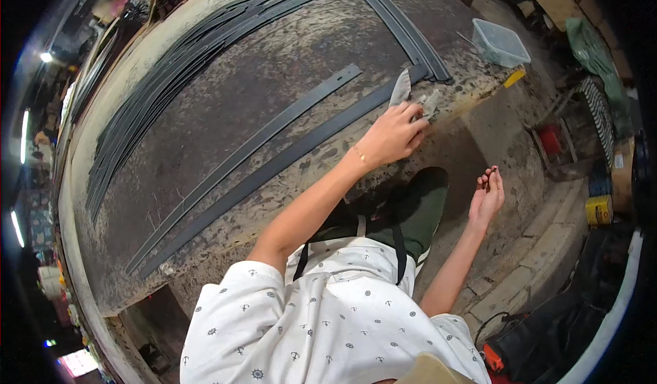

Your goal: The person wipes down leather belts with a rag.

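Note:
My left hand (395,134) is closed on a crumpled grey-white rag (401,88) at the end of a long dark flat strip (274,157). The rag sticks out on both sides of the fingers. A second dark strip (280,117), with a slot near its far end, lies alongside. Away from the table, my right hand (486,196) is raised with its fingers curled in. A tiny dark-red spot shows at its fingertips; whether it is a held piece cannot be made out.
Many dark strips (185,59) lie bunched along the worn table's (226,103) far left. More strips (397,21) cross its far end. A clear plastic tub (501,43) sits at the right corner, near a yellow piece (514,77). A stool (554,141) stands at right.

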Demonstrator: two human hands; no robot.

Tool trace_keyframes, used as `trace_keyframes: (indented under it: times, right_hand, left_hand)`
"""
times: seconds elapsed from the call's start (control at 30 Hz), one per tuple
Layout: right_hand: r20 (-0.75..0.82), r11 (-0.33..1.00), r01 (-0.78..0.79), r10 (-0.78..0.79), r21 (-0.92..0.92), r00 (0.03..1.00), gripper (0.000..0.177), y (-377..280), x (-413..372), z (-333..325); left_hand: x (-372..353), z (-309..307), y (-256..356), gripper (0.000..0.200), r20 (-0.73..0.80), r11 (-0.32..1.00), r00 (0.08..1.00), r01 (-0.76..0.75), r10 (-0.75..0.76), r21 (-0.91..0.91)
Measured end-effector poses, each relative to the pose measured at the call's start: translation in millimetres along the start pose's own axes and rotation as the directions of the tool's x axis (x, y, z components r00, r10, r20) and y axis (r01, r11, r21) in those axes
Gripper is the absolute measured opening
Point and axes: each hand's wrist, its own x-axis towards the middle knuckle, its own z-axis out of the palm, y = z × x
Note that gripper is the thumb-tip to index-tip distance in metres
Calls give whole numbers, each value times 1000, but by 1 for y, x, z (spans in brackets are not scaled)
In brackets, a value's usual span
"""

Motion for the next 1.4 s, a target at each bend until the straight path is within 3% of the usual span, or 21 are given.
trace_keyframes:
  times: [0.07,0.17,0.27,0.33,0.4,0.5,0.53,0.6,0.67,0.8,0.97,1.07,1.27,1.33,1.37,1.4]
  right_hand:
    - [51,1000,-18,19,-23,999,24,4,1,18]
    - [169,994,-40,56,-100,984,23,10,-4,51]
    - [275,986,-7,53,-168,960,23,11,-15,87]
    - [322,956,114,-22,-269,947,22,10,-29,116]
    - [398,949,148,-26,-278,917,21,18,-32,137]
    - [581,887,341,-106,-312,807,21,31,-33,171]
    - [606,896,326,-85,-300,791,21,35,-34,182]
    - [653,789,506,-183,-348,735,21,46,-36,202]
    - [691,750,556,-188,-359,698,22,64,-22,209]
    - [733,681,587,-107,-439,672,25,76,-20,214]
    - [744,588,660,-139,-469,653,27,83,-15,207]
    - [746,588,658,-134,-470,652,27,86,-7,203]
    - [761,571,684,-152,-454,631,23,86,-13,209]
    - [744,331,765,-218,-552,631,19,82,-28,218]
    - [765,299,820,-306,-488,567,18,86,-34,218]
    - [708,389,753,-285,-531,646,20,78,-51,229]
  left_hand:
    - [-25,-12,2,40,43,997,999,28,-25,-68]
    - [-71,-41,15,73,146,970,979,108,-142,219]
    - [-130,-70,27,75,24,901,945,302,-326,312]
    - [-180,-93,26,77,30,773,849,465,-528,431]
    - [-222,-119,38,78,49,719,810,489,-584,493]
    - [-275,-139,54,77,14,636,742,565,-670,527]
    - [-285,-143,57,77,-9,604,719,590,-695,536]
    - [-310,-154,62,75,-43,574,695,625,-718,530]
    - [-326,-162,66,71,-111,499,658,660,-745,561]
    - [-356,-169,70,65,-221,452,629,720,-745,527]
    - [-409,-184,72,61,-416,326,537,816,-734,477]
    - [-442,-198,76,61,-465,227,471,843,-750,487]
    - [-496,-230,80,58,-524,218,409,895,-747,388]
    - [-469,-237,69,54,-588,24,239,937,-773,349]
    - [-435,-234,64,50,-535,183,336,930,-775,319]
    - [-403,-223,58,47,-454,369,510,854,-730,366]
